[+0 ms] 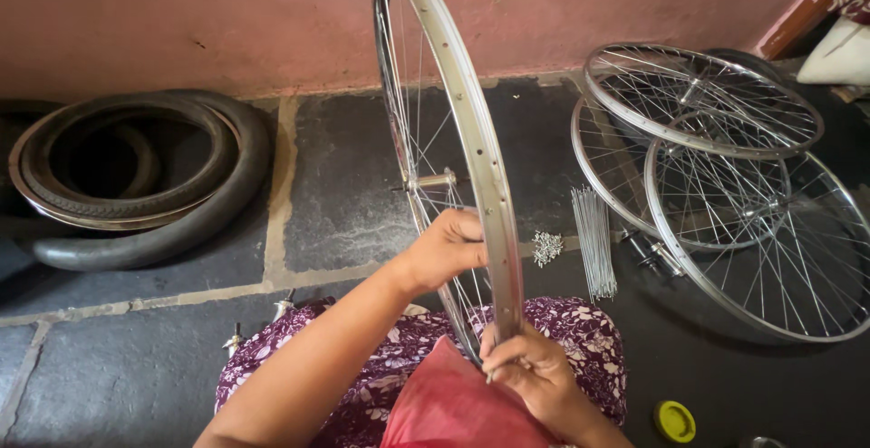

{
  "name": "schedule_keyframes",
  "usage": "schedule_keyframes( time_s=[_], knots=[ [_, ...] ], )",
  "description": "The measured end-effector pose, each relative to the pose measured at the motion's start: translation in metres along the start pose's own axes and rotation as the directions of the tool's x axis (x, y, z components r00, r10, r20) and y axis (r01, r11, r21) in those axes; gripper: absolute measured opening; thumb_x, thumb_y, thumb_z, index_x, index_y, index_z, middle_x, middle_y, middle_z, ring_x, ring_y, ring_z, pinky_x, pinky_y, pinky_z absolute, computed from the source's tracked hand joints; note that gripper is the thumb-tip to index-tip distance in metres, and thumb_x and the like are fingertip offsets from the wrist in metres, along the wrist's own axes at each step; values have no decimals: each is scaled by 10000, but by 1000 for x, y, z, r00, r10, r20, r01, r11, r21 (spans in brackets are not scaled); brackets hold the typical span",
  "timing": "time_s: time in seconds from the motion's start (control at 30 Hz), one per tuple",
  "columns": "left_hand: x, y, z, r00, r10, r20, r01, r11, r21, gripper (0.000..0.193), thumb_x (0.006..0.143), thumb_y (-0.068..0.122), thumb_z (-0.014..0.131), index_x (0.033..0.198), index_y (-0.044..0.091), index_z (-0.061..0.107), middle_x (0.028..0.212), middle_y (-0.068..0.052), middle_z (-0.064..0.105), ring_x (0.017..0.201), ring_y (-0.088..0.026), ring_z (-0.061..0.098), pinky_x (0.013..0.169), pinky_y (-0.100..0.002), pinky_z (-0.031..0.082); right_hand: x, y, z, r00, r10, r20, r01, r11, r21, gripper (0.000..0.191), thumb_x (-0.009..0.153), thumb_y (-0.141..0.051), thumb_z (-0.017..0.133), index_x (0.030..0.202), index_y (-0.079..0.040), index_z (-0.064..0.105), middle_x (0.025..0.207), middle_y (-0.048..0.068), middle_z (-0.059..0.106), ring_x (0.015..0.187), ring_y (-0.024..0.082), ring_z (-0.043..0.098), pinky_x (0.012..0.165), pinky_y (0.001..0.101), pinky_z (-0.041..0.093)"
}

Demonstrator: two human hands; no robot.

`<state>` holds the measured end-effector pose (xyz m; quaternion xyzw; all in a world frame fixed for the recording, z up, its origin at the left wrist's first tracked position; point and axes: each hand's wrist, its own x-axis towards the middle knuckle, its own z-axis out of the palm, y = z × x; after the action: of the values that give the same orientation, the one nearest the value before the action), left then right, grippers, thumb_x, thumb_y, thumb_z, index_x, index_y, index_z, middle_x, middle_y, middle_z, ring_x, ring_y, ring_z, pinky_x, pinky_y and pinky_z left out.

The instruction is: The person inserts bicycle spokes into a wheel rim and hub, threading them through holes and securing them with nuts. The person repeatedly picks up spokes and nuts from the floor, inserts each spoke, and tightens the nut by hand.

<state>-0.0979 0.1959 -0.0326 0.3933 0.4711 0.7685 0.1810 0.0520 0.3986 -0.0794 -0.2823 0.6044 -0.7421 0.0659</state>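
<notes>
A silver bicycle wheel (471,140) stands upright on edge in front of the person, seen almost edge-on, so its rim runs as a long narrow band from the top of the view near the pink wall (227,13) down to the lap; its axle and hub (435,180) point sideways to the left, with thin spokes fanning behind the rim. The rim's lowest part is hidden behind the hands and a red cloth (453,403) on the patterned lap. To the right, three more spoked wheels (725,176) lie flat and overlapping on the dark stone floor (344,167), the outermost cut off at the frame edge. At left, black tyres (136,176) lie coiled, partly cropped. The left hand (449,249) is curled closed about the rim's left side at mid-height, fingers hidden behind it. The right hand (535,371) pinches the rim lower down, fingertips closed on something too small to identify. A bundle of loose spokes (594,240) and a small heap of nipples (546,247) lie just beside the wheel.
</notes>
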Motion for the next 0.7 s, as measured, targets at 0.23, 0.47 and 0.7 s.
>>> schedule_keyframes(
  time_s=[0.23,0.47,0.7],
  knots=[
    [-8,-7,-2,997,24,-79,-29,998,-58,177,969,152,777,1027,-15,772,1015,-40,709,916,-127,660,835,-303,549,4,-12,2,998,12,-68,-18,996,-92,67,944,-23,697,1008,-24,717,1133,111,620,1011,184,639,861,310,556],
    [-2,-11,-1,999,-15,-36,14,999,-29,244,954,160,774,1133,-6,760,1111,-50,705,1022,-134,661,911,-300,553,33,-65,0,818,-334,-468,37,843,-537,155,920,80,662,1045,-7,689,1260,113,628,1033,139,669,863,247,561],
    [1,-6,3,998,16,-53,-19,998,-61,211,957,149,780,1100,-4,761,1129,-57,698,1052,-157,666,950,-320,547,75,-93,27,717,-666,-204,54,344,-937,200,874,74,767,1049,-7,711,1125,115,681,1016,238,686,879,320,570]
  ],
)
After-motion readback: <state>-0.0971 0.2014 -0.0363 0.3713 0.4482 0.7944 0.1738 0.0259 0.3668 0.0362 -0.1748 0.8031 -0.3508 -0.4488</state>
